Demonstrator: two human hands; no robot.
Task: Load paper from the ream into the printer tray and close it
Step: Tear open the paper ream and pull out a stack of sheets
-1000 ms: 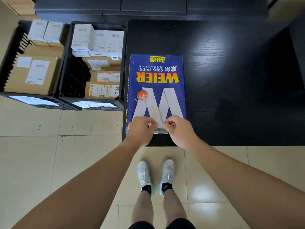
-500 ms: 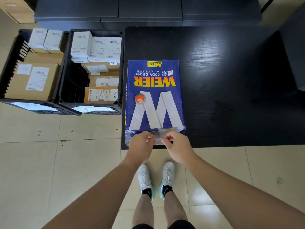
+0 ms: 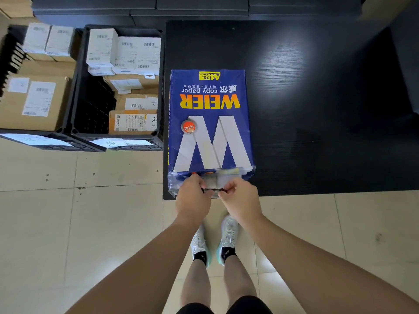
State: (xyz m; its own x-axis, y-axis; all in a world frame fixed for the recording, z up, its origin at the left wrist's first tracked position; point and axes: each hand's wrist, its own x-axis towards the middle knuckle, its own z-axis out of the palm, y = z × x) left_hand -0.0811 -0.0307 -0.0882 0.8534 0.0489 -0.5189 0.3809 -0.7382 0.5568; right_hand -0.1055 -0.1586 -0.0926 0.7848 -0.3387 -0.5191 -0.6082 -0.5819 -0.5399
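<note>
Blue ream end pinched by left hand and right hand.

The ream lies on the surface at its near left corner, its near end at the surface's near edge. Both hands meet at that near end, left beside right. Left of the surface, two crates stand side by side on the floor, with boxes in them.
</note>
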